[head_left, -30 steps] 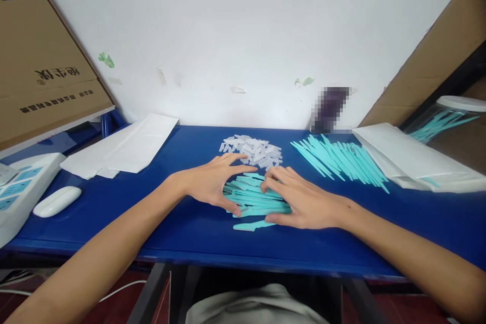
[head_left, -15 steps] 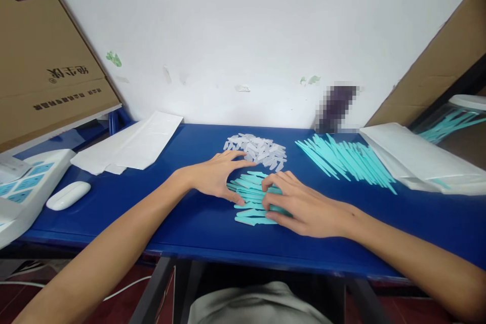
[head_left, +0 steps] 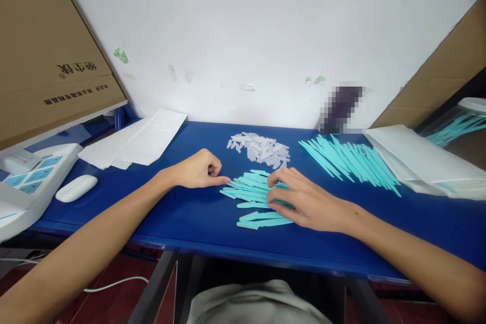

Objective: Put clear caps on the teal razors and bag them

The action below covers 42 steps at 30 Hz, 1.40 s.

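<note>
A loose pile of flat teal plastic pieces lies on the blue table in front of me. My left hand rests at the pile's left edge with fingers curled, thumb and forefinger pinching the tip of one teal piece. My right hand lies on the pile's right side, fingers bent down onto the pieces. Behind the pile sits a heap of small clear plastic caps. To the right is a fanned row of long teal sticks.
White paper bags lie at the back left and at the right. A white mouse-shaped object and a white device with blue panels sit at the left. Cardboard boxes lean against the wall. A clear jar of teal sticks stands far right.
My left hand has pulled back off the pile and curled from spread fingers into a pinch at its left edge. My right hand has shifted slightly right, leaving more pieces uncovered.
</note>
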{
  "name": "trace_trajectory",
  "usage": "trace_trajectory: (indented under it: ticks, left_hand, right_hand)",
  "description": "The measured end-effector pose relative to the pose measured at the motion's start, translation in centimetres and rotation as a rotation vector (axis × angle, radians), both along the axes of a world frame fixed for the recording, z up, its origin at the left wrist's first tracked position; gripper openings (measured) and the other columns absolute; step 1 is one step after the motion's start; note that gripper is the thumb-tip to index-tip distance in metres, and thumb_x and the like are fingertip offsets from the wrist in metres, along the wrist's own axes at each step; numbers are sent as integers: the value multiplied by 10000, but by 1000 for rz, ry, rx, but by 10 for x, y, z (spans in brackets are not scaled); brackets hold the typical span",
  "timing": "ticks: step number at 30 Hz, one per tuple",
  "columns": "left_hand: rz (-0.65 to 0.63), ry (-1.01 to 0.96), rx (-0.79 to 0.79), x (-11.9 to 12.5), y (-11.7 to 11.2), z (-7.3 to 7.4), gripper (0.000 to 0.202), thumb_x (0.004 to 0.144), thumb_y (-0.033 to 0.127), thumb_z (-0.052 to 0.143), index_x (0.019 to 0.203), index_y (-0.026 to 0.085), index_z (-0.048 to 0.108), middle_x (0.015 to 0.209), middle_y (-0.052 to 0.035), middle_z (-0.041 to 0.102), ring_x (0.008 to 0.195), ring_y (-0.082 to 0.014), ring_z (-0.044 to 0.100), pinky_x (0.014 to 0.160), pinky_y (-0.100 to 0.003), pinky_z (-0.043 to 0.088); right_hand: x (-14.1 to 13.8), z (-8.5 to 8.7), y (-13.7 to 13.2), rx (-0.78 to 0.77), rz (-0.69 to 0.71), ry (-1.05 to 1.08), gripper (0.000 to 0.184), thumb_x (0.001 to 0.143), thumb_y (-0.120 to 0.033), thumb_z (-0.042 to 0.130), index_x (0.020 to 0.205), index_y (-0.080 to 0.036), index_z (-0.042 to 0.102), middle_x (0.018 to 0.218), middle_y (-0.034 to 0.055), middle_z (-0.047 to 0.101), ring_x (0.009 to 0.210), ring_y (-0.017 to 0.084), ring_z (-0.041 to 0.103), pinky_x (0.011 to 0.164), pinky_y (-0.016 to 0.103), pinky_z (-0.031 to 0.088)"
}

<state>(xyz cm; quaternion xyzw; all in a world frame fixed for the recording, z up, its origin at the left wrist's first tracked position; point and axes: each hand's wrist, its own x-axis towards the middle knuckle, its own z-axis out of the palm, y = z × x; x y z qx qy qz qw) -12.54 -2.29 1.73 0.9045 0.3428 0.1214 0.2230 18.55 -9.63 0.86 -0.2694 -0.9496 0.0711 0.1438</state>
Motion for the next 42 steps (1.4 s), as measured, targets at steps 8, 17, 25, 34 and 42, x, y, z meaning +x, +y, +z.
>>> trace_trajectory:
  ticks: [8, 17, 25, 34, 42]
  left_hand:
    - [29, 80, -91, 12, -7, 2, 545, 754, 638, 733, 602, 174, 493, 524, 59, 381, 496, -79, 283, 473, -258, 211]
    - [6, 112, -33, 15, -7, 3, 560, 757, 677, 712, 621, 173, 508, 540, 51, 419, 504, -84, 311, 489, -259, 227]
    - [-22, 89, -52, 12, -7, 2, 502, 794, 616, 703, 639, 176, 519, 563, 50, 426, 519, -89, 318, 501, -265, 234]
    - [-41, 106, 7, 15, -9, -1, 516, 817, 616, 675, 617, 177, 490, 561, 44, 453, 511, -92, 332, 525, -272, 236]
    - [-38, 192, 131, 26, -13, -6, 596, 820, 683, 643, 606, 182, 400, 577, 27, 465, 557, -113, 381, 589, -287, 245]
  right_hand:
    - [3, -5, 5, -3, -11, 31, 235, 1003, -338, 541, 1015, -195, 726, 1054, 96, 596, 949, 219, 540, 833, 381, 389]
    - [6, -1, 7, -94, 9, 16, 264, 986, -373, 573, 1076, -215, 764, 1065, 94, 621, 954, 223, 538, 858, 386, 411]
    - [6, 2, 6, -124, 47, 28, 215, 972, -323, 595, 1036, -254, 790, 1076, 86, 613, 995, 221, 540, 900, 410, 408]
    - [4, 0, 3, -166, 38, 74, 205, 953, -350, 627, 1007, -245, 794, 1064, 84, 619, 1001, 221, 556, 922, 408, 420]
    - [5, -1, 6, -42, -3, 41, 297, 1026, -322, 495, 1126, -227, 758, 1034, 99, 615, 945, 216, 559, 840, 387, 419]
